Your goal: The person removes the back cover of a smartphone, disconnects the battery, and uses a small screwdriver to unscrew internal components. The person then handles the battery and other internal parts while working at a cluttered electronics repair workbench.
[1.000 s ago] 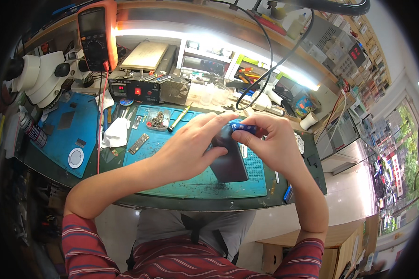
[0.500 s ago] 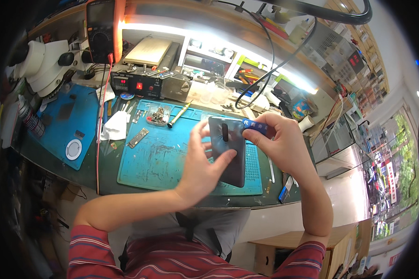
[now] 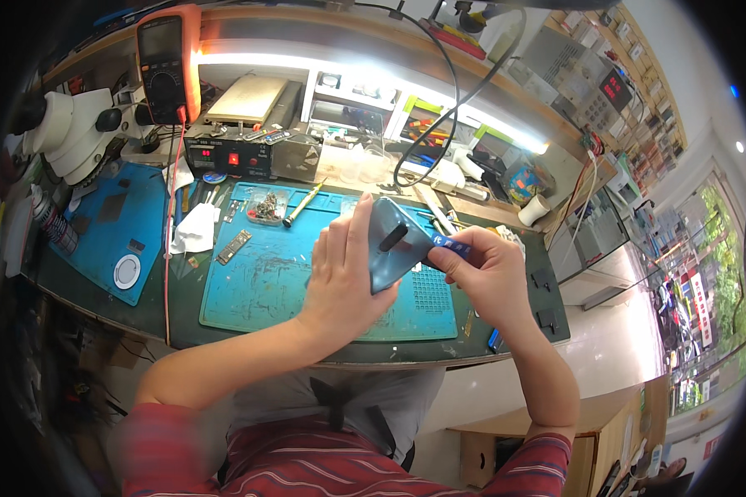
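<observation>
My left hand (image 3: 340, 269) is wrapped round a smartphone (image 3: 406, 228) held above the mat, its fingers along the left side. The phone's shiny blue-grey back with a dark oval camera bump faces up, and the phone is tilted. Between the thumb and fingers of my right hand (image 3: 487, 267) is a thin blue card (image 3: 451, 243) with white print. Its tip meets the phone's right edge; whether it sits inside the seam I cannot tell. Beneath lies a blue work mat (image 3: 257, 302).
On the mat are a small circuit board (image 3: 234, 247), a clear box of small parts (image 3: 268, 205) and a yellow screwdriver (image 3: 304, 204). An orange multimeter (image 3: 167, 66) stands behind at left, near a white microscope (image 3: 70, 137). A black cable (image 3: 454, 108) hangs overhead.
The phone has turned and tilted, its lower end now behind my left hand. My left hand has shifted from thumb-on-back to a grip round the side. The card stays at the phone's right edge.
</observation>
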A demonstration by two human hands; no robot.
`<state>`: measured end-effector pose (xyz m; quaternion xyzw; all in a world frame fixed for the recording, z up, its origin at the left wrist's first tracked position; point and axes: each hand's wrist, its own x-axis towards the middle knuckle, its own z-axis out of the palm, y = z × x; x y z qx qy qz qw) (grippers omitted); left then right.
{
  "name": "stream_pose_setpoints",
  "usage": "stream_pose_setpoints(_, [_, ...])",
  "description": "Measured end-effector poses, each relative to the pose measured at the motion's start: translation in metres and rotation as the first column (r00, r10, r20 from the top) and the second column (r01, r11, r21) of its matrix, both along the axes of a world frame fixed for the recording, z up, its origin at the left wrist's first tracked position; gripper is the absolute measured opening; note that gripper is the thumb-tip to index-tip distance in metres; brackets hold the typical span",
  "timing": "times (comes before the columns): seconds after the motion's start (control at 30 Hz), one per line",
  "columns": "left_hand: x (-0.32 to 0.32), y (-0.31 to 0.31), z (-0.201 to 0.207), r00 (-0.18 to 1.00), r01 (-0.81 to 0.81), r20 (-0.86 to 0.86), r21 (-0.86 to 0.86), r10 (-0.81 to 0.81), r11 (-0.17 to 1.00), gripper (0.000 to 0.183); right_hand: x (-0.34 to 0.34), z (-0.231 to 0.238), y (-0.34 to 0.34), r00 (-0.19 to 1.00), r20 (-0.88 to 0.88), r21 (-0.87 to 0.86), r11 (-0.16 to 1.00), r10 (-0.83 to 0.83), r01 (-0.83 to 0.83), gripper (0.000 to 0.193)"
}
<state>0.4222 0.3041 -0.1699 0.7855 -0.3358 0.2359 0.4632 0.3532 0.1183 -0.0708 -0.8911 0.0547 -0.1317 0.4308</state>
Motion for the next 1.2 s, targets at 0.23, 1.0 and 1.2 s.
stream_pose_setpoints(0.23, [0.009,0.026,0.007,0.985,-0.007,0.172,0.233,-0.034,0.973,0.113,0.004,-0.020,0.002,1.000,-0.010,0.017,1.000,0.022,-0.022,0.022])
stream_pose_setpoints(1.0, [0.023,0.039,0.018,0.962,0.044,0.222,0.458,-0.162,0.888,0.114,0.025,-0.044,-0.007,0.990,-0.029,0.063,0.989,0.136,-0.134,0.019])
stream_pose_setpoints(1.2, [0.020,0.038,0.015,0.949,0.035,0.261,0.473,-0.178,0.880,0.110,0.025,-0.046,-0.004,0.993,0.049,0.088,0.990,0.106,-0.110,0.019])
